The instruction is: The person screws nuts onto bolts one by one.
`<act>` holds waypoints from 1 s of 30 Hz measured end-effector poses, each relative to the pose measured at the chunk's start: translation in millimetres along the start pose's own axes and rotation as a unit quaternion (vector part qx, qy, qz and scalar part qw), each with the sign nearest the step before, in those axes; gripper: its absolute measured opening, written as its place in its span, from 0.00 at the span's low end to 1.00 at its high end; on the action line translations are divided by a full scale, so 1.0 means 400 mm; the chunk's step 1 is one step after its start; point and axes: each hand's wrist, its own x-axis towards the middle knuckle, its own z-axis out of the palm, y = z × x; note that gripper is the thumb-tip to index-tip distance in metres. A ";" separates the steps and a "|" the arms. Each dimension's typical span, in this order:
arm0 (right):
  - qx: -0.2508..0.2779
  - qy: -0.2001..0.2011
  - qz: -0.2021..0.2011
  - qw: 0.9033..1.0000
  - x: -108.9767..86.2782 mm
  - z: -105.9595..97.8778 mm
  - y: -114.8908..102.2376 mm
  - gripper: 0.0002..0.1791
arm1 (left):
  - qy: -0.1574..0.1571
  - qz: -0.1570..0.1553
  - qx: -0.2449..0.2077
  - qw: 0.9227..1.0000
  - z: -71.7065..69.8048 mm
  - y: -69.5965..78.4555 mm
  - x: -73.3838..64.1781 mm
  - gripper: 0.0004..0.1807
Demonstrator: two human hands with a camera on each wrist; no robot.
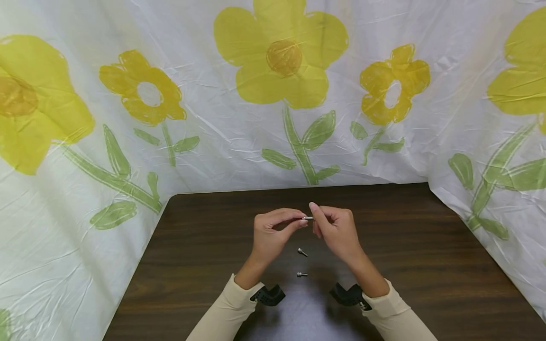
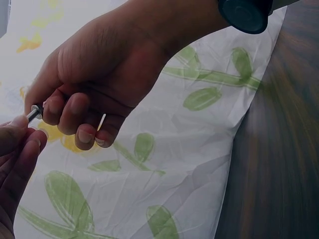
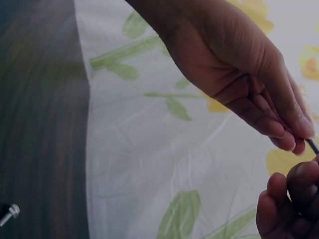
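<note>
Close over the far part of the table, my two hands meet at a small metal bolt (image 1: 308,218). My left hand (image 1: 271,232) pinches its head end between thumb and fingertips. From the other side, my right hand (image 1: 341,233) pinches the shank. The left wrist view shows the bolt's round silver head (image 2: 36,110) at the left fingertips; the other fingers are curled loosely. In the right wrist view only a short dark length of the shank (image 3: 312,145) shows; fingers hide the rest. Two similar bolts, one farther (image 1: 302,252) and one nearer (image 1: 302,274), lie on the table below my hands.
The dark wood-grain table (image 1: 192,265) stretches out under both arms. Behind it and along both sides hangs a white curtain (image 1: 230,156) printed with yellow flowers. Black wrist mounts, left (image 1: 269,296) and right (image 1: 346,294), sit at my beige sleeve cuffs.
</note>
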 end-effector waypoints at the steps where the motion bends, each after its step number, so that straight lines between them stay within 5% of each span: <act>1: 0.002 0.000 0.007 1.000 0.000 0.001 -0.001 0.33 | -0.002 0.002 0.002 1.000 0.000 0.001 0.000 0.09; 13: 0.051 -0.007 0.090 0.995 0.000 0.008 -0.040 0.38 | -0.007 0.002 0.010 1.000 0.005 0.046 0.017 0.11; 19: 0.045 -0.017 0.084 0.995 0.002 0.006 -0.015 0.36 | 0.007 -0.028 -0.009 1.000 -0.004 0.005 -0.002 0.12; 23: 0.058 -0.029 0.049 0.997 0.008 -0.012 0.003 0.28 | 0.014 -0.036 -0.019 0.999 -0.010 -0.003 -0.004 0.12; 27: 0.079 -0.057 -0.017 0.995 0.014 -0.041 0.012 0.09 | 0.017 -0.038 -0.028 0.999 -0.016 -0.004 -0.002 0.11; 30: 0.070 -0.084 -0.060 0.992 0.015 -0.056 0.016 0.16 | 0.017 -0.038 -0.029 0.999 -0.021 -0.004 0.000 0.10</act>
